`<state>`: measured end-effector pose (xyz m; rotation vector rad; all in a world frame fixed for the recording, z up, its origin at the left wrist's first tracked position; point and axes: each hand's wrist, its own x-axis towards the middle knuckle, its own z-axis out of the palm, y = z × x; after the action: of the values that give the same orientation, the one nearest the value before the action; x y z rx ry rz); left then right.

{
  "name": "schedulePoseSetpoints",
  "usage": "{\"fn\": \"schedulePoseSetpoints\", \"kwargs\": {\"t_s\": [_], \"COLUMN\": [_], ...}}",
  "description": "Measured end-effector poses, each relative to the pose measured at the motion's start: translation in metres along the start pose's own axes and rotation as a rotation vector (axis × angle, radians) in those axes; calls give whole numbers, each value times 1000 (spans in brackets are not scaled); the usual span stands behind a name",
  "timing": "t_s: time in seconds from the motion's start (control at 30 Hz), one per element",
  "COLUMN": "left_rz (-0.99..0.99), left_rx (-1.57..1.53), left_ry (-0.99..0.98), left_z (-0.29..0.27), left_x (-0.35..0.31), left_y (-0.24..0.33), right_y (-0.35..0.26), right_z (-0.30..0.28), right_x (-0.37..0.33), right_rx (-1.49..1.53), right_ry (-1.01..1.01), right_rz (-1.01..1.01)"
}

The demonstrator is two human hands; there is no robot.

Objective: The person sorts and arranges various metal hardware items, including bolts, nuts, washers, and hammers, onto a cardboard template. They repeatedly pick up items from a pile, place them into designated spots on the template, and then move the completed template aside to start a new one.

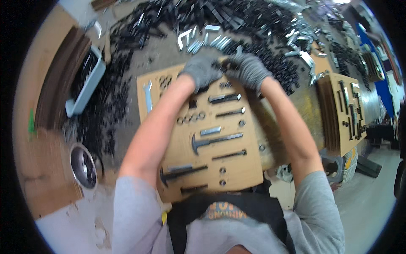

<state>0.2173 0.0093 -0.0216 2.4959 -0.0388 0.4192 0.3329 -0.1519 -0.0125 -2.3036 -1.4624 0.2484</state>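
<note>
Both my hands wear grey knit gloves and meet at the far edge of a cardboard sheet (pixel 230 167). My left hand (pixel 202 71) has its fingers bent together, with small dark parts by the fingertips. Close beside it, my right hand (pixel 248 70) is also closed, its fingertips around something dark and small. What exactly they hold is too small to make out. Hardware lies in groups on the sheet: a wrench (pixel 148 97), rings (pixel 192 117), a dark bolt (pixel 230 112), a T-shaped dark piece (pixel 216 140) and a short silver bar (pixel 210 131).
Beyond the sheet lie heaps of black parts (pixel 270 55) and silver brackets (pixel 209 43). A grey-blue bin (pixel 91 86) and a metal bowl (pixel 83 166) are at left. Stacked cardboard sheets with hardware (pixel 344 110) stand at right.
</note>
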Motion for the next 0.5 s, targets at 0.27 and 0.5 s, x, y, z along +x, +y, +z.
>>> {"fn": "schedulePoseSetpoints", "kwargs": {"t_s": [0.27, 0.5], "left_rz": [-268, -119], "left_rx": [153, -63], "left_ry": [-307, -153], "left_z": [-4, -1], "left_x": [8, 6], "left_y": [8, 12], "right_y": [-8, -20], "right_z": [5, -3], "right_x": [-2, -16], "right_rx": [79, -79], "right_ry": [-26, 14], "right_rz": [109, 161]}}
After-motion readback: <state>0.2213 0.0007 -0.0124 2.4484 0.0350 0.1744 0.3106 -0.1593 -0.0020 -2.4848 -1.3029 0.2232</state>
